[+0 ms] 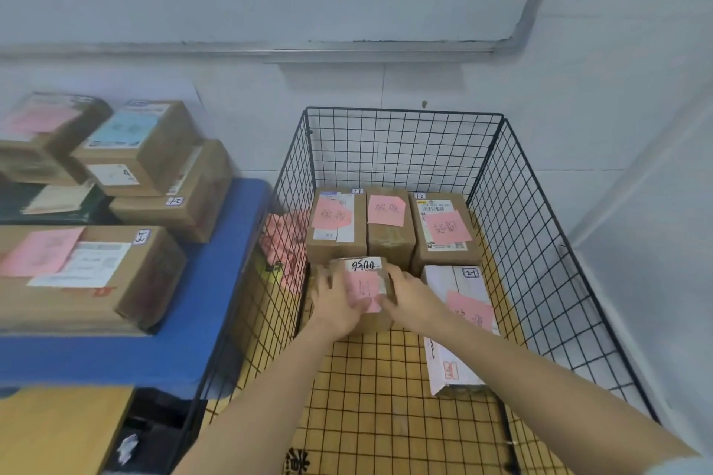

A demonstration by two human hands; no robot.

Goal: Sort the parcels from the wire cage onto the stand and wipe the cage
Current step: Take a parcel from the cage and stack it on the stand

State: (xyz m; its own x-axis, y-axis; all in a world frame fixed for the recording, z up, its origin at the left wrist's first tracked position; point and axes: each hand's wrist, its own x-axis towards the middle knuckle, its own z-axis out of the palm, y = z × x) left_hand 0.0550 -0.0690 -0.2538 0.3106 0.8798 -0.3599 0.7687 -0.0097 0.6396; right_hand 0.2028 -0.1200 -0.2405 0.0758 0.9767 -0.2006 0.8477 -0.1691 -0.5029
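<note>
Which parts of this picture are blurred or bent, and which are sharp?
Head view: brown cardboard parcels on the blue stand are smeared; the black wire cage bows from wide-angle distortion; the left hand and right hand gripping a small brown parcel are slightly soft; the pink-noted back parcels are sharpest.

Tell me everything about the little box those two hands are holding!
It is a small brown cardboard parcel with a white label on top, handwritten with what looks like 9500, and a pink note below that. The left hand grips its left side, the right hand its right. It is inside the wire cage, in front of three brown parcels. Whether it is lifted cannot be told.
</note>
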